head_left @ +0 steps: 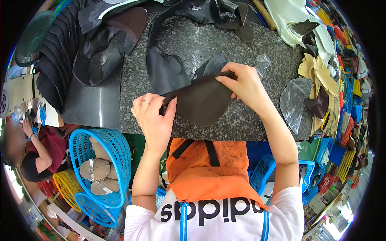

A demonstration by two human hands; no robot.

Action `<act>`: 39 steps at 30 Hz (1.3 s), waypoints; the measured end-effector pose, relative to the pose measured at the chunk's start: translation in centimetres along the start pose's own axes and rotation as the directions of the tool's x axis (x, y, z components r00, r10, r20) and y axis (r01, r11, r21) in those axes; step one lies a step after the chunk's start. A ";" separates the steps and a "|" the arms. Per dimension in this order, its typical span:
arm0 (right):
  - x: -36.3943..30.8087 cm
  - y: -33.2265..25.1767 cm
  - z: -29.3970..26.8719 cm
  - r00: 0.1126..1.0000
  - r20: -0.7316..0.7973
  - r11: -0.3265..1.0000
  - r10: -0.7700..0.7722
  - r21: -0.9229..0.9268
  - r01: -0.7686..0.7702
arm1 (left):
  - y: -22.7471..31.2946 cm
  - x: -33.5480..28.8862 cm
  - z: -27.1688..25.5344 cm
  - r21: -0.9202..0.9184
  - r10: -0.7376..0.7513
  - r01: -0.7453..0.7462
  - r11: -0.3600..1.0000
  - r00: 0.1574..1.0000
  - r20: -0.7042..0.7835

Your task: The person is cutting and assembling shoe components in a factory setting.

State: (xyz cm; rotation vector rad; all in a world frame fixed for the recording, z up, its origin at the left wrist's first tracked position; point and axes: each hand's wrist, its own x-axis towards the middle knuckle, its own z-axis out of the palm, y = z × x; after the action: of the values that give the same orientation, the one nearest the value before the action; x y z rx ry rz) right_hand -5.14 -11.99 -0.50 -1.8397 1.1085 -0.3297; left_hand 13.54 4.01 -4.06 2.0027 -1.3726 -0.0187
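Observation:
A dark brown, rounded piece of leather-like material (203, 100) is stretched between my two hands above the front of the speckled stone tabletop (245, 120). My left hand (155, 116), with a ring on one finger, pinches its left end. At its upper right corner, my right hand (241, 80) grips the edge between thumb and fingers. Just behind the piece lies a curved black leather-like part (167, 70), whose band loops toward the back of the table. A small dark scrap (215, 64) shows beyond the held piece, partly covered by it.
Overlapping black pieces (60, 60) line the far left, beside a dark folded piece (96, 60). Clear plastic (295, 104) and cream cut pieces (319, 74) lie at the right. A blue basket (124, 160) with beige shoes stands below left. Another person (44, 152) sits farther left.

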 end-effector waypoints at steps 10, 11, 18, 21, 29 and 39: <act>-2.5 -0.4 -3.3 0.967 0.248 0.927 0.057 0.346 -0.143 | 1.9 -0.3 -5.5 -0.416 0.027 0.051 0.908 0.984 0.179; -2.2 -0.4 -2.9 0.973 0.224 0.962 0.059 0.248 -0.115 | 1.6 0.1 -4.6 -0.288 0.034 0.007 0.958 0.990 0.136; -0.4 0.1 -0.7 0.999 0.019 0.994 -0.045 -0.099 0.047 | -0.1 0.0 -0.4 -0.077 0.035 -0.034 0.996 0.999 0.017; -0.2 1.1 -0.5 0.995 0.005 0.987 -0.098 -0.126 0.098 | -0.1 0.1 -0.1 -0.061 0.025 -0.024 0.998 1.000 0.016; 0.0 -0.3 -0.5 1.000 0.011 0.994 -0.003 -0.113 0.004 | -0.2 0.2 -0.1 -0.043 0.005 -0.004 0.999 1.000 0.023; 0.1 -0.3 -0.5 0.997 0.010 0.980 -0.070 -0.187 0.071 | -0.2 0.4 -0.1 -0.022 -0.007 0.009 1.000 0.998 0.064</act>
State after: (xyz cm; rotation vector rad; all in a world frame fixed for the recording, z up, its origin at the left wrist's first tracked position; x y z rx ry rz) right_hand -5.24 -12.32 -0.05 -2.0486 1.1045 -0.2703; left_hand 13.93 3.81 -3.94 2.0047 -1.3981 -0.1014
